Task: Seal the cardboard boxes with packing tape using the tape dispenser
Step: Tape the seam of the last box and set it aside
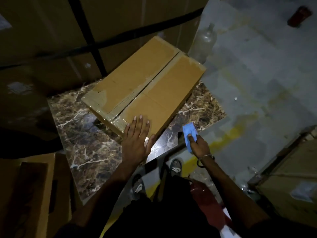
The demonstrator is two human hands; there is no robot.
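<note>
Head view — A: Where's the cardboard box (145, 86)?
B: On the marble slab (89, 148), toward its far edge; left hand (137, 136) lies flat on its near corner, right hand (197, 143) grips a blue object (189, 132).
A: Advice?
B: Hold the flaps down and smooth along the centre seam.

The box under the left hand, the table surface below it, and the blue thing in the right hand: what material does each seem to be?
Box: brown cardboard, matte, with glossy clear tape along its seam. Table surface: looks like polished brown marble with white veins, possibly an imitation. Blue thing: probably smooth plastic; too blurred to be sure.
</note>
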